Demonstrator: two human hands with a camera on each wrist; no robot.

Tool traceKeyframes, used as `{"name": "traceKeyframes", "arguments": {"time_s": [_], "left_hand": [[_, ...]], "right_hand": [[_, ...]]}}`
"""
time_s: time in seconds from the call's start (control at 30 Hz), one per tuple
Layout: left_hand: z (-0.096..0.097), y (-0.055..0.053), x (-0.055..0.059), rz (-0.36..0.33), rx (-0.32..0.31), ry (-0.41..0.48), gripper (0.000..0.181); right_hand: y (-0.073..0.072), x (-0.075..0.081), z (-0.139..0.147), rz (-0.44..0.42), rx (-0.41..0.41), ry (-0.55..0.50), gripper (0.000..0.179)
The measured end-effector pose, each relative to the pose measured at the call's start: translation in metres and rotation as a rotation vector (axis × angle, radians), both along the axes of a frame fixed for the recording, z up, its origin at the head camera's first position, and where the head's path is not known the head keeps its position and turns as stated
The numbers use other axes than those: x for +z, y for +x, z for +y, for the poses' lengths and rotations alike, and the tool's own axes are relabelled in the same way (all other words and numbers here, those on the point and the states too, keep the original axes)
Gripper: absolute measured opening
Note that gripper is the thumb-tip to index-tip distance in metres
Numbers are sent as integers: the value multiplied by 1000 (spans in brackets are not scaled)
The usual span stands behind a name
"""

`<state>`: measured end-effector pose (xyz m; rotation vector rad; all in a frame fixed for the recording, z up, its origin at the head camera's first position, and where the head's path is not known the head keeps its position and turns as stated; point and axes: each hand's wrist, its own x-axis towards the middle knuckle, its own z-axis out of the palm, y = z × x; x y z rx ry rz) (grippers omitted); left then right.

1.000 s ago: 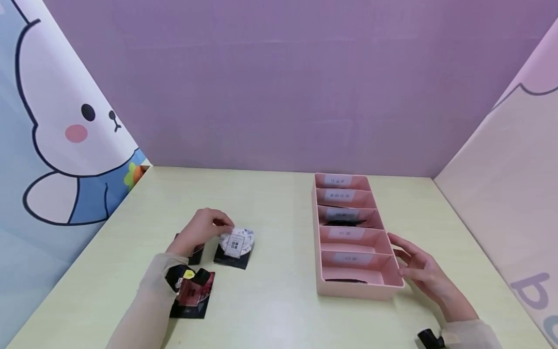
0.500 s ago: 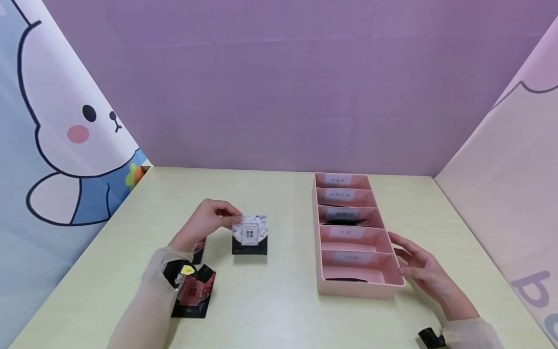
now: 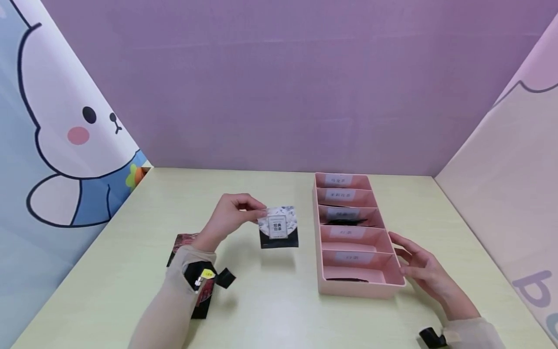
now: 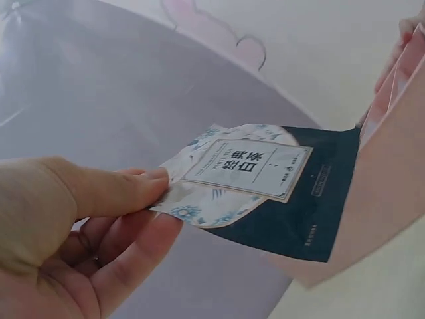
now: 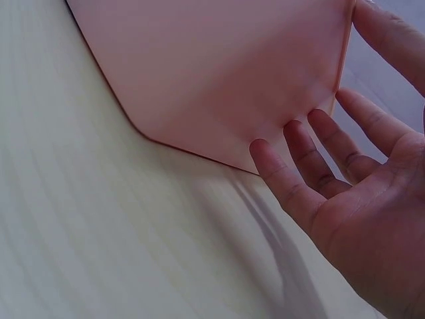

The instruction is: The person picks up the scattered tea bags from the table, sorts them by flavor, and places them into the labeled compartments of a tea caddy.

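Note:
In the head view my left hand point(image 3: 231, 216) holds a white-and-black tea bag packet point(image 3: 279, 235) by its upper left corner, raised above the table. The left wrist view shows the thumb and fingers pinching the packet's floral end point(image 4: 192, 212), with "WHITE TEA" on its label. To its right stands a pink divided box point(image 3: 362, 290) with a labelled strip in each compartment. My right hand point(image 3: 427, 275) rests at the box's right side. Seen from the right wrist, its fairly straight fingers point(image 5: 269, 159) touch or nearly touch the pink wall point(image 5: 219, 80).
Two red-and-black packets lie at the left: one point(image 3: 182, 239) behind my left forearm, the other point(image 3: 204, 301) partly under it. Dark packets point(image 3: 344, 222) sit in the box's middle compartment, and a dark packet edge point(image 3: 347, 279) shows in the nearest one. A purple backdrop point(image 3: 279, 87) closes off the table's rear.
My left hand has lifted the white-and-black packet from the table and carried it right, towards the box. The right hand and the box have stayed in place.

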<state>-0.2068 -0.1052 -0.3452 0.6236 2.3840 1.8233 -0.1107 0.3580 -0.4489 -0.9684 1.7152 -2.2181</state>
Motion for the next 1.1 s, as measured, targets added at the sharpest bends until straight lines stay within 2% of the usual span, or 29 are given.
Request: {"name": "traceKeyframes", "arguments": {"time_s": [0.2, 0.37, 0.67, 1.1], "left_hand": [[26, 9, 7, 48, -13, 49, 11], [45, 14, 6, 120, -30, 87, 11], [82, 25, 2, 296, -134, 122, 8], [130, 44, -8, 453, -255, 187, 9]], "right_hand": [[0, 0, -1, 7, 4, -1, 69], [0, -1, -1, -2, 0, -1, 69], [0, -2, 0, -3, 32, -33, 70], [0, 1, 0, -13, 44, -30, 68]]}}
